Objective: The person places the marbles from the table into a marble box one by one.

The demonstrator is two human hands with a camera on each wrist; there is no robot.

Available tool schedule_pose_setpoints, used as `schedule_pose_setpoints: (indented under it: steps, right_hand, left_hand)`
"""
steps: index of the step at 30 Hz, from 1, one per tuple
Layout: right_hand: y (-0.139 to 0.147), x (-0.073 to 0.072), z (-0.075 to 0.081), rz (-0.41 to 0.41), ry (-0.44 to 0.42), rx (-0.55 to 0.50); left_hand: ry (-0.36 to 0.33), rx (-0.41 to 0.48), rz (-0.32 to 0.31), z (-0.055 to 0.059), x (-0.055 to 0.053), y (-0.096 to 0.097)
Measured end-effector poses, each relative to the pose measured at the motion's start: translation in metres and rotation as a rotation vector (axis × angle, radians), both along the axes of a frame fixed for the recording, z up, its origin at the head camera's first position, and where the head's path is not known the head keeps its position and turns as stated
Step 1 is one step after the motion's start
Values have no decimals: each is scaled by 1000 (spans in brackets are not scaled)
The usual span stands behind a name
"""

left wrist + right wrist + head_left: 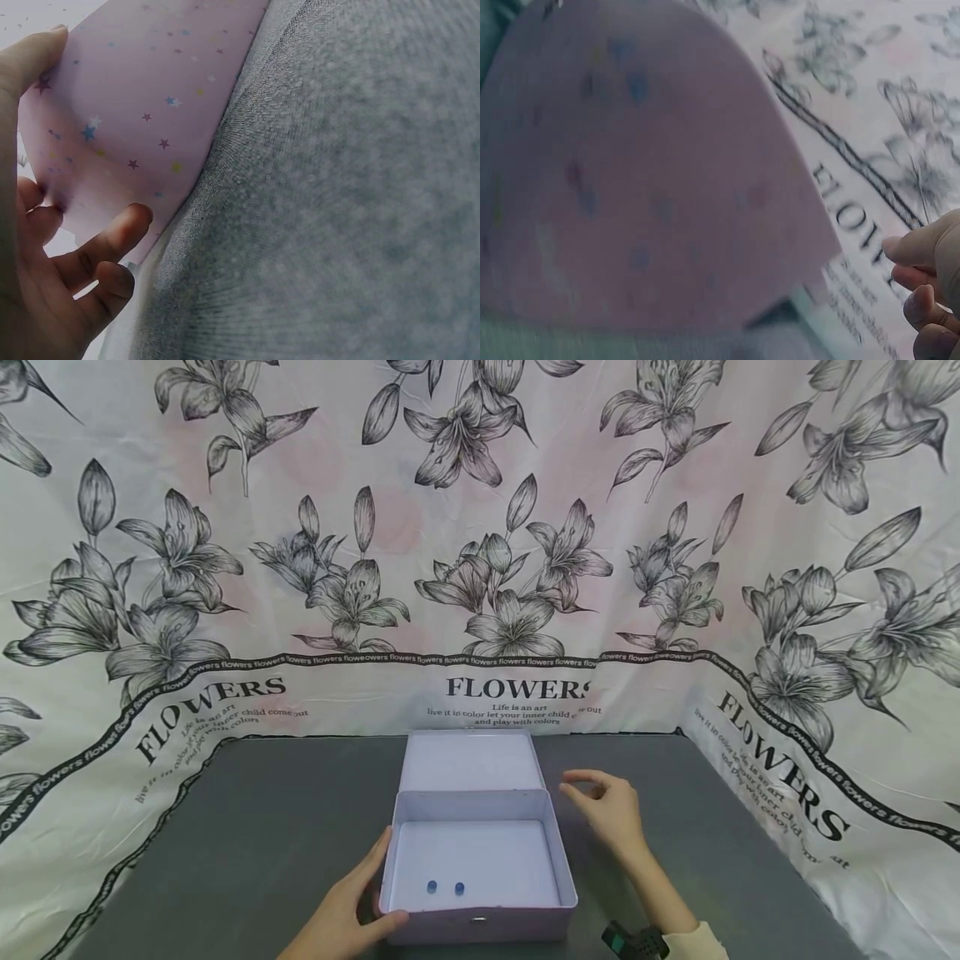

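A shallow box (pixel 480 927) with a white inside stands on the table, its hinged lid (pixel 471 762) tipped back away from me. Two small blue round pieces, one on the left (pixel 432 887) and one to its right (pixel 460 888), lie on the box floor near the front. My left hand (pixel 347 906) grips the front left corner, thumb on the front wall and fingers along the side. Star-printed pink is the box's outside (pixel 150 112) in the left wrist view. Right of the lid hinge, my right hand (pixel 609 810) hovers with loosely bent fingers and nothing visible between them.
A dark grey cloth (pixel 285 827) covers the table. White flower-printed fabric (pixel 517 610) hangs along the back and both sides, with lettering along its lower border. A black band with a green part (pixel 633 941) sits at my right wrist.
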State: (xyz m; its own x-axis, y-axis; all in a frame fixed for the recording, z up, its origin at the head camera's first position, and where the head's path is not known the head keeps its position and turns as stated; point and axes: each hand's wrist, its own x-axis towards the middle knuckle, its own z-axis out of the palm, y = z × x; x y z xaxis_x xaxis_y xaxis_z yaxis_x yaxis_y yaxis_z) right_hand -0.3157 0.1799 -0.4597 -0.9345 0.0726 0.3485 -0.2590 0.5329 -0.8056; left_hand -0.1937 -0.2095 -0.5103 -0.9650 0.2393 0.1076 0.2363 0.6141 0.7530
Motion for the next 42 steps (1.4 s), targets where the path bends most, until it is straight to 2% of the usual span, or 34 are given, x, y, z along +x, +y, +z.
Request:
schedule_pose_setpoints:
  steps: [6, 13, 18, 23, 31, 36, 42]
  right_hand:
    - [26, -5, -16, -55, -19, 46]
    - [42, -4, -37, -67, -64, 95]
    - [46, -3, -52, -90, -38, 136]
    - [47, -1, -64, -80, 11, 174]
    - [48, 0, -70, -112, 147, 200]
    - [52, 1, -73, -184, 123, 178]
    - [55, -1, -76, -221, 84, 186]
  left_hand:
    - [2, -3, 3, -1, 0, -2]
    - [28, -26, -3, -1, 0, -3]
    - [16, -20, -7, 1, 1, -2]
    - [4, -7, -12, 3, 1, -1]
    - [-16, 33, -21, 2, -1, 0]
    - [1, 23, -25, -1, -2, -1]
    - [16, 25, -24, -1, -2, -2]
